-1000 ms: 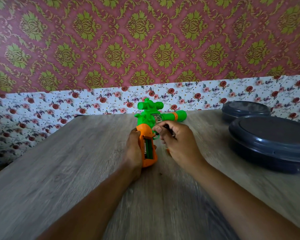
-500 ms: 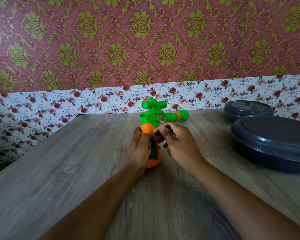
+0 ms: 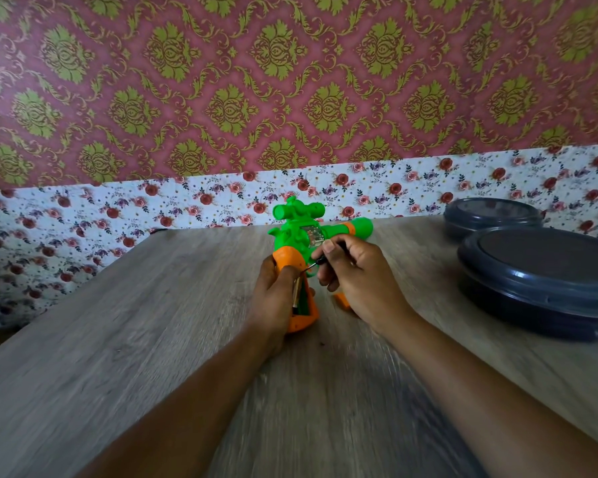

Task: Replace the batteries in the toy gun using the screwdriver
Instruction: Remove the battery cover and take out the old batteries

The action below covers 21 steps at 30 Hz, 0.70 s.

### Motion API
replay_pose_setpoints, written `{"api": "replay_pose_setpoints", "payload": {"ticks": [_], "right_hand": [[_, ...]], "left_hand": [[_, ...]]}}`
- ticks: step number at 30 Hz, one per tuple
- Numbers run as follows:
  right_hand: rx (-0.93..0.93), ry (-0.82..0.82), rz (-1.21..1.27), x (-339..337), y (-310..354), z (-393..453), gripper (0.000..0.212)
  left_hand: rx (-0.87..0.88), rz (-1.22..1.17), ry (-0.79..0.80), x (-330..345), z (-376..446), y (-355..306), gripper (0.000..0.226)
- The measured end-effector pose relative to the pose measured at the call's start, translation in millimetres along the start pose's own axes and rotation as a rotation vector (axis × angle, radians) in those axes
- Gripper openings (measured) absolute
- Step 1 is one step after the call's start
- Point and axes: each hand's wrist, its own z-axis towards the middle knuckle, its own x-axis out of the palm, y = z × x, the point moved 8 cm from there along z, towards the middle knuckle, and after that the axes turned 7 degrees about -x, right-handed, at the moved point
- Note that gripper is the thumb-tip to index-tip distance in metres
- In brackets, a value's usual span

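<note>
Orange and green plastic toy gun (image 3: 292, 236) sits upright on the wood-look counter (image 3: 118, 339), butt end down. The left hand (image 3: 273, 298) is the grip wrapped round its orange handle, fingers curled tight over the open battery slot, where a bit of metal shows next to the fingertips. Just right of that grip, the right hand (image 3: 356, 277) pinches a thin black screwdriver (image 3: 320, 260), its tip pointing down-left and touching the handle just above the left fingers. A small orange piece (image 3: 342, 300), maybe the battery cover, lies on the counter partly under the right hand. Well off to the right of both hands are two dark round lidded containers (image 3: 546, 277), one behind the other.
</note>
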Motion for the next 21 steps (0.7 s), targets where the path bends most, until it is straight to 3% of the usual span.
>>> {"api": "replay_pose_setpoints", "payload": {"ticks": [7,15,17,19,21], "right_hand": [[0.007,-0.155,-0.129,-24,1,5,0.031],[-0.043,-0.162,-0.246,-30,8,9,0.026],[-0.048,-0.108,-0.221,-27,9,10,0.024],[-0.007,0.059,-0.194,-12,4,8,0.022],[-0.007,0.253,-0.352,7,-2,2,0.014]], "left_hand": [[-0.015,-0.029,-0.01,-1,3,3,0.034],[0.01,0.005,0.015,-1,-1,-1,0.035],[0.011,0.001,0.007,-2,-2,-2,0.034],[0.012,-0.005,0.01,-1,-3,-2,0.029],[0.029,-0.008,0.012,0,-4,-3,0.019]]}}
